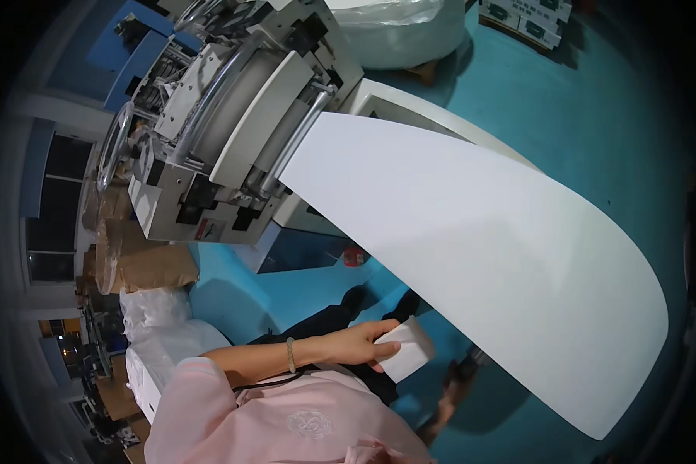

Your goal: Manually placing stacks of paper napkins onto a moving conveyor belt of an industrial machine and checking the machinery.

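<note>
White sheet material [472,255], wide and smooth, runs in a curved band from the rollers of a grey-and-white machine [232,131] at 11 o'clock down to a free edge at 4 o'clock.

Small white rectangular block [407,350], just below centre at 6 o'clock, lying close under the sheet's lower edge; whether it touches the sheet cannot be told.

Left hand [359,342], entering from 7 o'clock on a bare forearm with a beaded bracelet [291,355] at the wrist; fingers curled narrowly round the block's near end, thumb on top.

Right hand: cannot tell its state; a blurred dark shape [448,402] near 5 o'clock, under the sheet, is too unclear to identify.

Pink garment [286,417], at 6 to 7 o'clock, worn by the person.

Teal floor [595,100], from 1 to 3 o'clock.

Brown wrapped bundles [143,263] at 9 o'clock; white bagged goods [162,340] at 8 o'clock; large white sack [398,31] at 12 o'clock.
</note>
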